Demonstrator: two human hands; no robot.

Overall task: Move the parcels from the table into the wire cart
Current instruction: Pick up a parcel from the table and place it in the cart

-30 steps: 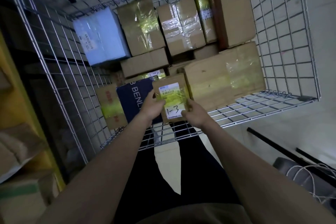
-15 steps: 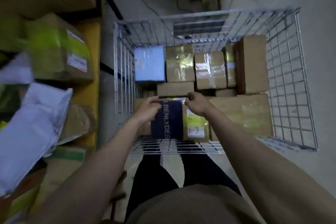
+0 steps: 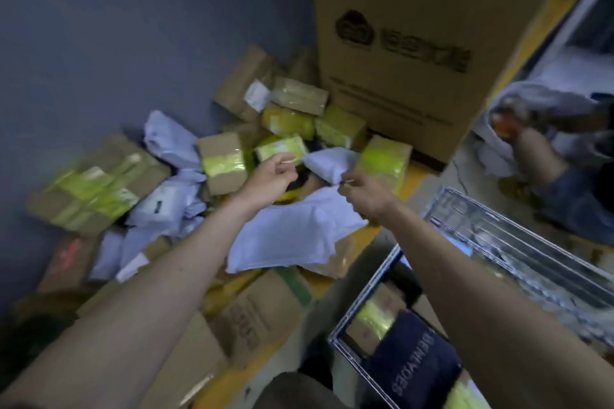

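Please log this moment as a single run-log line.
phase: reaching for next parcel | left hand: empty, over pile | right hand: empty, beside white mailer bag | wire cart: partly loaded

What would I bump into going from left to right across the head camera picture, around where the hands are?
Brown cardboard box with yellow-green tape → white plastic mailer bag → left hand → right hand → shiny wire cart.
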